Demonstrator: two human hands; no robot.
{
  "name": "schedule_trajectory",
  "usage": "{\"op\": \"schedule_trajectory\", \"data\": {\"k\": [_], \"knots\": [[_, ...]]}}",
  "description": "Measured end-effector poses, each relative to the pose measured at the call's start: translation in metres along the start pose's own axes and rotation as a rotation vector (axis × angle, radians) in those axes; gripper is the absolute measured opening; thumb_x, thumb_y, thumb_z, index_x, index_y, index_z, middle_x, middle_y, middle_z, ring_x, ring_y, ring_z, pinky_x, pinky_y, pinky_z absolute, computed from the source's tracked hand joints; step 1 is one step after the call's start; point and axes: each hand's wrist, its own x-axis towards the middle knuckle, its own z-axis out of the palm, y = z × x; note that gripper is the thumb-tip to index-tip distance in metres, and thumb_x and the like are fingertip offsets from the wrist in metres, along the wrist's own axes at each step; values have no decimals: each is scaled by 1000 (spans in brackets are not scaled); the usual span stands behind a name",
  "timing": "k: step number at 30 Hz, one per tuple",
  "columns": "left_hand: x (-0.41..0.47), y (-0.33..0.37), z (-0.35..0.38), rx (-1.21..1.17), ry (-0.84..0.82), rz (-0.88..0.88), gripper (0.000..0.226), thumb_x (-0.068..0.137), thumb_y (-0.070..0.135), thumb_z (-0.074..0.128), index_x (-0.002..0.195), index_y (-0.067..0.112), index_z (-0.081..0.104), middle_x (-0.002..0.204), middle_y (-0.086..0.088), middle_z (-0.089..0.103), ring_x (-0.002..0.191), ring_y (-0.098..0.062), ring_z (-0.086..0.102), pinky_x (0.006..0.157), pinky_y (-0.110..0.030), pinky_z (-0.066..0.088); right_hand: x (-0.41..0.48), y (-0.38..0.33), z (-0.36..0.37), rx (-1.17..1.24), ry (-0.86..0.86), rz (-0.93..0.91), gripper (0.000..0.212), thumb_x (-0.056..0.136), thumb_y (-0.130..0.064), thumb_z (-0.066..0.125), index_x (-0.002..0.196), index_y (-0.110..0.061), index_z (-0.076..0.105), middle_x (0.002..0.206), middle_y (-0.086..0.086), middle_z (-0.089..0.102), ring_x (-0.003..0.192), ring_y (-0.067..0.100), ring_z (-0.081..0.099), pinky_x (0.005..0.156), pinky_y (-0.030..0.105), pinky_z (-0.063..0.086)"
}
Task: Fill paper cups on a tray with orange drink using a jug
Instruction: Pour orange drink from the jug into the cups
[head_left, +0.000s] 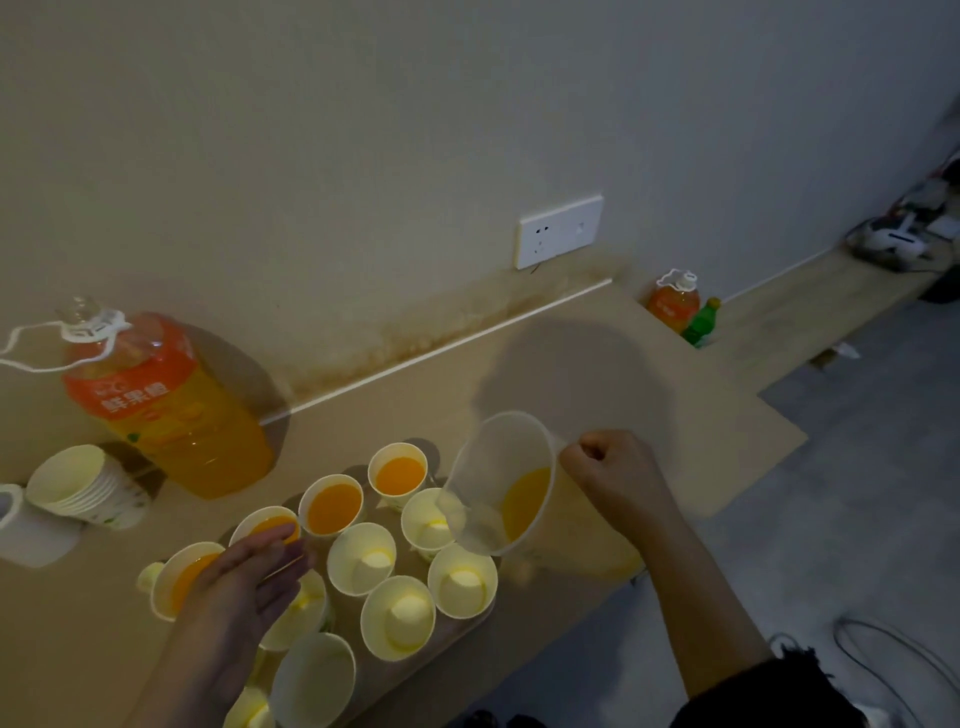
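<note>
Several paper cups stand on a wooden tray (467, 631) on the table. The back row holds orange drink, among them one filled cup (398, 475) and a second (332, 505). The nearer cups, such as the one (362, 557) in the middle, are empty. A clear plastic jug (498, 483) with some orange drink is tilted left, its spout over an empty cup (427, 519). My right hand (615, 467) grips the jug's handle. My left hand (254, 577) hovers flat with fingers apart over the left filled cups and holds nothing.
A large bottle of orange drink (166, 405) stands at the back left with its cap off. A stack of spare paper cups (85, 486) lies beside it. A small orange bottle (672, 301) and a green bottle (701, 322) stand by the wall socket (558, 231). Cables (883, 654) lie on the floor.
</note>
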Motion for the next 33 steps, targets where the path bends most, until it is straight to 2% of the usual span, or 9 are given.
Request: {"op": "schedule_trajectory", "data": {"k": [10,14,19,25,33], "knots": [[2,-3,-7,-13,-7,-6,19,96,5,45,105,10,62,103,-15,67,99,-27,62,96,-41,41,2,-7,8,-120,-18,-30,45,81,-14,58,49,-20,26,48,-3,22,45,7,23,47,28,18],[4,-7,-11,-31,2,-5,21,96,6,45,108,9,61,102,-14,68,96,-25,63,84,-34,44,4,-12,9,-143,-41,-29,46,81,-13,57,48,-19,26,48,-2,23,45,9,23,48,30,19],[3,-6,-14,-40,25,-11,18,95,5,46,100,12,62,101,-12,68,95,-25,64,79,-32,45,8,-18,8,-190,-66,-37,50,83,-13,58,46,-20,25,47,-1,23,45,10,23,48,29,18],[-1,-7,-18,-54,33,-10,18,94,4,46,103,10,62,98,-11,68,93,-24,64,78,-32,45,11,-23,9,-237,-121,-28,48,84,-15,58,47,-17,28,49,0,26,46,11,25,45,25,19],[0,-8,-22,-73,37,-14,18,95,4,46,100,11,61,96,-12,68,92,-24,63,78,-32,45,15,-28,13,-293,-160,-21,49,85,-16,57,46,-18,29,47,0,27,45,12,26,47,27,21]]}}
